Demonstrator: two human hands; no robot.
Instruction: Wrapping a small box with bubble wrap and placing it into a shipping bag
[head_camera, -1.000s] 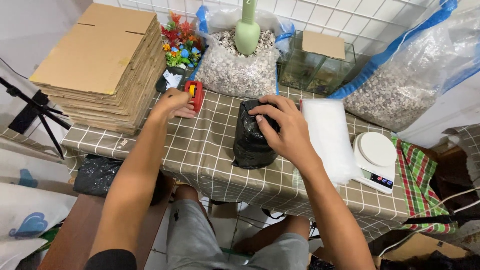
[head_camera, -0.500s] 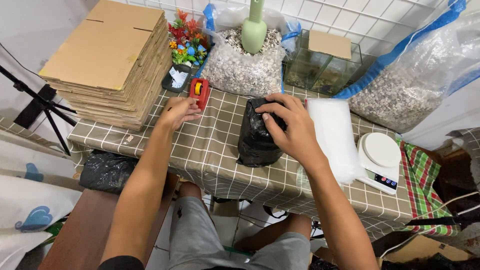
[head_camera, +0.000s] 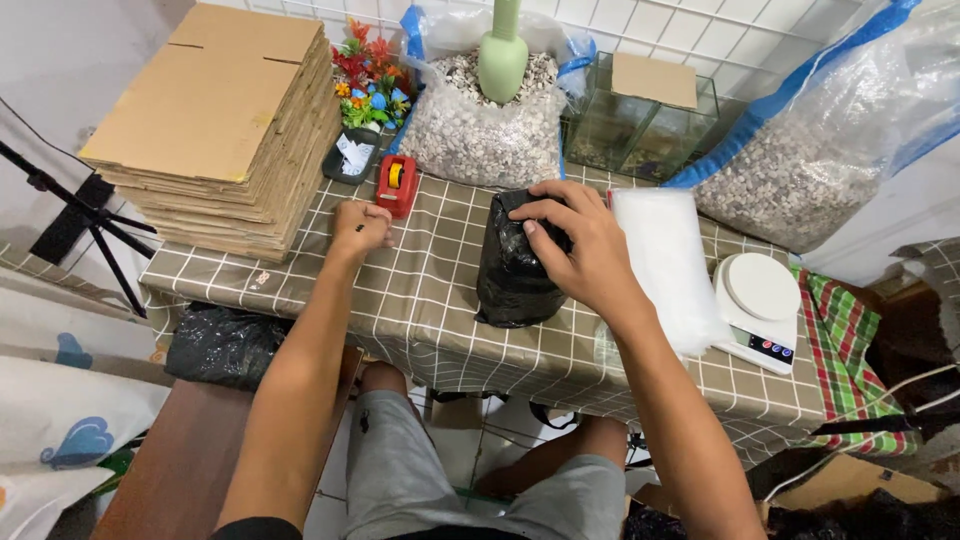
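Setting: looked down from head height onto a table (head_camera: 420, 300) draped in a brown cloth with a white grid.
Right hand: right hand (head_camera: 585, 245) laid over the folded top of a filled black plastic bag (head_camera: 515, 275), fingers spread and curled around it, thumb pressed on the near side.
Black bag: stood upright near the middle of the table, just left of a flat stack of clear plastic bags (head_camera: 665, 260), touching or nearly touching it.
Left hand: left hand (head_camera: 360, 225) closed into a loose fist on the cloth, nothing clearly held; whether something small sat between the fingertips could not be told.
Near the left hand: red tape dispenser (head_camera: 397, 185) with a yellow roll, just beyond the knuckles, apart from them.
Far left: tall stack of flattened cardboard boxes (head_camera: 225, 125) on the table corner.
Back row: small black tray (head_camera: 352, 158), colourful plastic aquarium plants (head_camera: 365, 80), an open sack of pale gravel (head_camera: 480, 130) with a green scoop handle (head_camera: 502, 50) stuck in it, a glass tank (head_camera: 640, 120) with a cardboard sheet on top.
Far right: larger clear sack of gravel (head_camera: 820, 160), and a white digital kitchen scale (head_camera: 760, 310) at the table's right end.
Below: person's knees in grey shorts under the table edge; another black bag (head_camera: 225, 345) on a lower surface at left.
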